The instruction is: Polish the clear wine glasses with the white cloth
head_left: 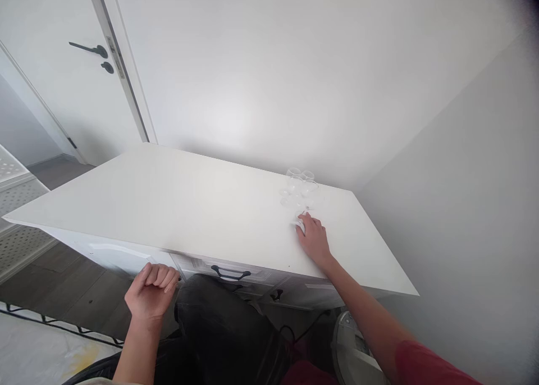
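My right hand [312, 239] rests on the white cabinet top [177, 205], fingers curled round a small white object [300, 224] that I cannot make out. Just beyond its fingertips stand clear wine glasses [300, 187] in a tight group near the back wall. My left hand [151, 294] hangs below the front edge of the top, fingers curled into a loose fist with nothing visible in it, close to a drawer front.
A drawer with a black handle [229, 273] sits under the top, in front of my dark-trousered knee. A white door with a black lever [90, 49] is at the upper left. Perforated white shelving [17, 205] stands at the left. The right wall is close.
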### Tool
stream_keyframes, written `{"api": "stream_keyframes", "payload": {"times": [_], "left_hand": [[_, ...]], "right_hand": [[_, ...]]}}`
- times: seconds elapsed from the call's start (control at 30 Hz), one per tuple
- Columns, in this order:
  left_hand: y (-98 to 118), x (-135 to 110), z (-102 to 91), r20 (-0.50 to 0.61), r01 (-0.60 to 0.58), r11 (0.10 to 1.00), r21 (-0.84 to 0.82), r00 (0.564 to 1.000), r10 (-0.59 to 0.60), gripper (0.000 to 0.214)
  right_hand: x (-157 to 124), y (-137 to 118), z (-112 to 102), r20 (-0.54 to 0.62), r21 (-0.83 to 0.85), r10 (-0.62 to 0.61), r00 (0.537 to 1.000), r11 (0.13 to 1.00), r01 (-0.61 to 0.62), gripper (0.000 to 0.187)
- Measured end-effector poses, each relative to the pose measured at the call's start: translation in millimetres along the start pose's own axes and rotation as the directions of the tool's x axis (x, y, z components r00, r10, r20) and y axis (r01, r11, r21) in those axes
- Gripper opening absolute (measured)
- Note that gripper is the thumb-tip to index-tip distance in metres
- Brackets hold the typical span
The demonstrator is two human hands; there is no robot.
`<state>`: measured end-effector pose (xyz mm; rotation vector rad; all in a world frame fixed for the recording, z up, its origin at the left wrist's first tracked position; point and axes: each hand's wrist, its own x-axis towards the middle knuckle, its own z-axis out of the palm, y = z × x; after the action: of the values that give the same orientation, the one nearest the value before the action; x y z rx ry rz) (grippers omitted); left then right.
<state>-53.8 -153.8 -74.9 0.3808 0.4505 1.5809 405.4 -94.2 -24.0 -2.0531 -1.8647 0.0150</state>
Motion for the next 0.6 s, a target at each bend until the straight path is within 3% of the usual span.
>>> {"api": "stream_keyframes", "payload": {"times": [0.1, 0.2, 0.33, 0.43, 0.5, 0.6], "left_hand": [[3.5, -1.0, -2.2, -0.045, -0.012, 1.0, -0.006, 0.999, 0.011, 0.061], [7.1, -1.5, -3.2, -0.087, -0.037, 0.999, -0.012, 0.996, 0.036, 0.06], [8.5, -1.0, -1.1, -0.122, -0.05, 0.999, -0.011, 0.991, 0.049, 0.059], [9.1, -0.9, 1.2, -0.137, -0.056, 0.998, -0.002, 0.989, 0.056, 0.059], [9.8, -1.1, 2.0, -0.145, -0.058, 0.998, 0.003, 0.988, 0.057, 0.06], [10.4, -1.1, 2.1, -0.158, -0.06, 0.998, 0.008, 0.986, 0.061, 0.063]], "right_hand": [[-3.9, 5.3, -2.0, -0.001, 0.139, 0.028, 1.0, 0.99, -0.028, 0.049], [-7.7, 18.9, -6.4, -0.081, 0.221, 0.119, 0.99, 0.97, -0.099, 0.049], [-1.0, 56.0, -18.5, -0.224, 0.147, 0.304, 0.926, 0.95, -0.276, 0.046], [14.0, 89.0, -28.6, -0.208, 0.078, 0.38, 0.901, 0.925, -0.372, 0.046], [24.2, 105.6, -32.2, -0.162, 0.038, 0.349, 0.923, 0.937, -0.347, 0.044], [34.3, 119.5, -33.1, -0.087, 0.009, 0.196, 0.977, 0.981, -0.196, 0.032]]}}
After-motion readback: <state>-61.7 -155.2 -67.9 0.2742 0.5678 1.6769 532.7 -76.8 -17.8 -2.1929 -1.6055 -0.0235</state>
